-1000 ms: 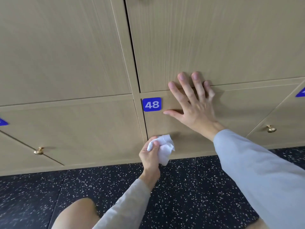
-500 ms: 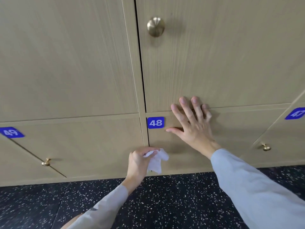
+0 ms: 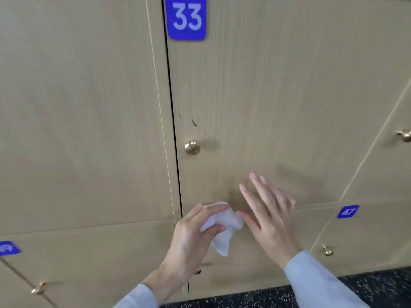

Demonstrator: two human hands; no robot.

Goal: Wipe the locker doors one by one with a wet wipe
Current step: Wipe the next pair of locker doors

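- Door 33 point(image 3: 278, 96), tall and wood-grained, fills the view above both hands; half a second ago the low door marked 48 sat at the centre, so the gaze has climbed. I judge the lower door finished and this one next.
- Right hand point(image 3: 269, 218) has come off the panel it was braced on; its fingers are straight and spread, holding nothing, and whether they touch the door I cannot tell.
- Left hand point(image 3: 191, 236) has risen too; thumb and fingers are curled round the wet wipe point(image 3: 222, 230).
- Wet wipe, bunched and white, hangs just left of the right thumb, at the foot of door 33.
- Brass knob point(image 3: 192, 147) sits above the left hand, a dark scuff over it.
- Blue plates read "33" point(image 3: 186, 17) far above and "47" point(image 3: 347, 211) right of the right hand; another, left of the left hand, is too blurred to read.
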